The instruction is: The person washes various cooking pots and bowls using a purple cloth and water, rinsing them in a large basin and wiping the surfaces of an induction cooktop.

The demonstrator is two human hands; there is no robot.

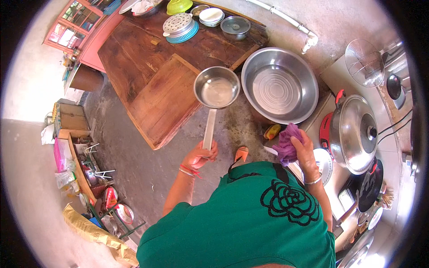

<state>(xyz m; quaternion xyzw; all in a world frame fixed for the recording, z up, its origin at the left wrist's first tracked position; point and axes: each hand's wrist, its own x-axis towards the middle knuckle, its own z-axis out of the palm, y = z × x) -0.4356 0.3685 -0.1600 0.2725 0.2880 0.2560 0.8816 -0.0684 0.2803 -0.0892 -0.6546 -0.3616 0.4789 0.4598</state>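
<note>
My left hand (202,155) grips the handle of a metal ladle-like dipper (217,87), whose round bowl is held up near the corner of the wooden table. In my right hand (304,152) is a bunched purple cloth (287,144), held over the edge of the counter. A large stainless steel basin (280,85) stands beyond both hands, to the right of the dipper. The dipper and the cloth are apart. Just under the basin's near edge lies a yellow object (272,131) that I cannot identify.
The wooden table (147,67) holds a steamer tray (177,24), bowls (211,16) and a lidded pot (235,26). On the right counter stand a large lidded pan (358,134) and a black pan (370,186). Shelves with household goods (80,160) line the left wall.
</note>
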